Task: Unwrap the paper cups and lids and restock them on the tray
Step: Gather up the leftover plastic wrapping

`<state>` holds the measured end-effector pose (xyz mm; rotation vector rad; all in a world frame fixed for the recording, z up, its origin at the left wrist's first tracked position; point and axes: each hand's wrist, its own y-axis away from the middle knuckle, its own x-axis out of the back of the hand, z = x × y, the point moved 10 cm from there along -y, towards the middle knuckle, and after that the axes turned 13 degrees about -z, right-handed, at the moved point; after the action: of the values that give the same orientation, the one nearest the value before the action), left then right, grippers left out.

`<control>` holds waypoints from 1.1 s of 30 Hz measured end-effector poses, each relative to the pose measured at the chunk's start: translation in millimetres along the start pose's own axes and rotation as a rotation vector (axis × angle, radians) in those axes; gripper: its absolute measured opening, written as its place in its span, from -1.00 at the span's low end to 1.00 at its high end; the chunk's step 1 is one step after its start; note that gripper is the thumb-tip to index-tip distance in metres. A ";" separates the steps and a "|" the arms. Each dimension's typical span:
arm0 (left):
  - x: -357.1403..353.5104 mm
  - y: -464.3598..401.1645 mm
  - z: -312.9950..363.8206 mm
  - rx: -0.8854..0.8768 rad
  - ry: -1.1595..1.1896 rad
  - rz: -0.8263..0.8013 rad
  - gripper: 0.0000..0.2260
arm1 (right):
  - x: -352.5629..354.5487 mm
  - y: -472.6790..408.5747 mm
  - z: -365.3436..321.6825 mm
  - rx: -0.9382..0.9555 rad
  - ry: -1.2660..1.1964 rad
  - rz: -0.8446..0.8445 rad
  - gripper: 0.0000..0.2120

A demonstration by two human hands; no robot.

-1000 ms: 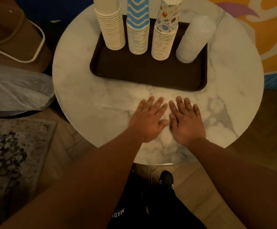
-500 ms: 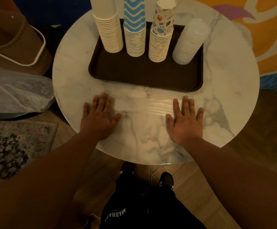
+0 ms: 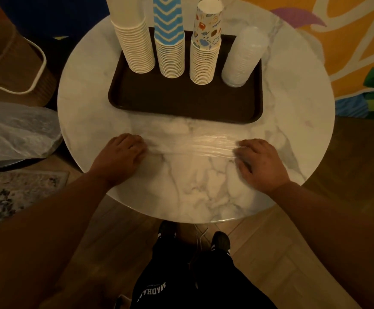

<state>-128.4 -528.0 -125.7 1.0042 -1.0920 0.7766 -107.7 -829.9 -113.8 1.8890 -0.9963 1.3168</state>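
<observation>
**On the marble table: both hands gathering the clear wrap**

On the round white marble table (image 3: 293, 103), near its front edge, your two hands sit well apart with a strip of clear plastic wrap (image 3: 195, 146) stretched flat between them. Your left hand (image 3: 120, 156) has its fingers curled down onto the wrap's left end, bunching it. Your right hand (image 3: 260, 162) does likewise at the right end, fingers bent and gripping the film.

Just beyond the wrap lies the dark brown rectangular tray (image 3: 181, 103). Along its far side, four stacks stand in a row, left to right: plain cream paper cups (image 3: 134, 45), blue-and-white chevron paper cups (image 3: 169, 41), cartoon-printed paper cups (image 3: 206, 47), and translucent plastic lids (image 3: 243, 58), that last stack leaning right.

Off the table to the left: a brown basket with a white rim (image 3: 14, 63), and nearer you a crumpled clear plastic bag (image 3: 14, 132).
</observation>
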 end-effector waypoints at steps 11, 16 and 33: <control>29.0 -58.4 68.0 -0.070 0.101 0.003 -0.59 | 1.0 -4.5 -0.3 0.023 0.004 0.012 -0.74; 11.5 -89.5 72.3 0.187 0.055 -0.365 -0.60 | 1.1 -3.3 1.1 0.009 -0.035 -0.072 -0.69; 170.0 -86.0 110.4 -0.090 1.250 -0.382 -0.72 | 147.7 -61.9 -67.4 -0.244 -0.502 0.191 -0.60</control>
<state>-39.5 -657.0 28.9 0.4376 0.1450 0.8150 -55.2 -776.2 42.9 2.0087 -1.5443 0.7768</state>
